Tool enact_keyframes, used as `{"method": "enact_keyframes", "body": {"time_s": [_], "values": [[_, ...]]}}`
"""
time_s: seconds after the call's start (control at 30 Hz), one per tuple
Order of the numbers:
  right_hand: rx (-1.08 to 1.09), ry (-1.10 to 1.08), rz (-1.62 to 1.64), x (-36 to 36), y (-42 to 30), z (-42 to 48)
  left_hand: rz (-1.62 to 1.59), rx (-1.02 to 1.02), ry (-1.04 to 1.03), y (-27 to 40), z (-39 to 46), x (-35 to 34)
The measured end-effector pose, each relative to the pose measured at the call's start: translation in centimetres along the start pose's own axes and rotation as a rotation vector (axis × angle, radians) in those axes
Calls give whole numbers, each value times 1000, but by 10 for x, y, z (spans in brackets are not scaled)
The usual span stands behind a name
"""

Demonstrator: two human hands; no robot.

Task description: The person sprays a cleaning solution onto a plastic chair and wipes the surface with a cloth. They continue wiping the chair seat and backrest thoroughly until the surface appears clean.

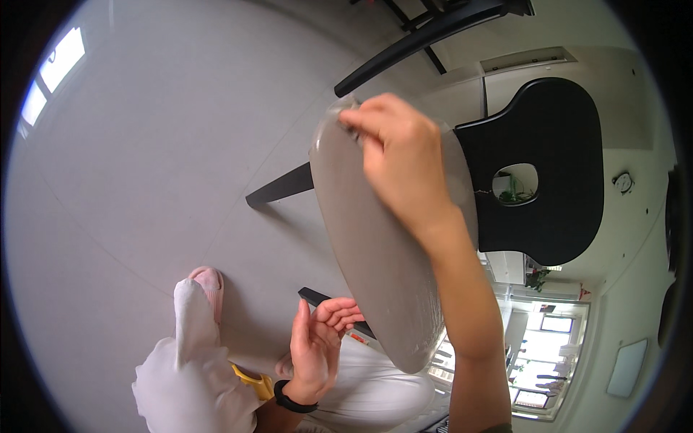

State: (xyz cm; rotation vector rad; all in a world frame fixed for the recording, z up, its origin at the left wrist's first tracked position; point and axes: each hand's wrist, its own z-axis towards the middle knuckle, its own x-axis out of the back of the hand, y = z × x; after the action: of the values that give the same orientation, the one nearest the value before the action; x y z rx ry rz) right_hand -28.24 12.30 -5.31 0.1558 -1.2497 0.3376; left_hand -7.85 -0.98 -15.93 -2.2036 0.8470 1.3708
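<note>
A chair with a grey padded seat and a black backrest is in front of me, sideways in this view. Clear plastic film covers the seat and wrinkles near its lower end. At the seat's upper end my right hand pinches a bunched bit, apparently film, though the fingers partly hide it. My left hand, a black band at its wrist, is palm up with fingers apart and nothing in it. Its fingertips are by the seat's edge; I cannot tell whether they touch. A black chair leg extends below the seat.
Another dark piece of furniture stands close to the seat's upper end. My white-clothed leg and pink slipper are at lower left, with a yellow object beside them. Grey floor spreads left. A window is beyond.
</note>
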Motion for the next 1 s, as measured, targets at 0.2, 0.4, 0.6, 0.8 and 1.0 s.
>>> {"method": "enact_keyframes", "body": {"time_s": [0.2,0.4,0.6,0.8,1.0], "values": [[-251,4,38,12,51,7,27,4,6,-2,-1,-6],[52,-24,79,11,-39,-31,-12,-8,3,1,1,4],[-20,39,48,-1,10,-3,-1,0,-13,0,0,1],[-290,73,-93,27,89,-21,21,4,-10,-5,-1,-5],[8,-49,18,41,-13,-81,-3,-5,12,3,1,3]]}}
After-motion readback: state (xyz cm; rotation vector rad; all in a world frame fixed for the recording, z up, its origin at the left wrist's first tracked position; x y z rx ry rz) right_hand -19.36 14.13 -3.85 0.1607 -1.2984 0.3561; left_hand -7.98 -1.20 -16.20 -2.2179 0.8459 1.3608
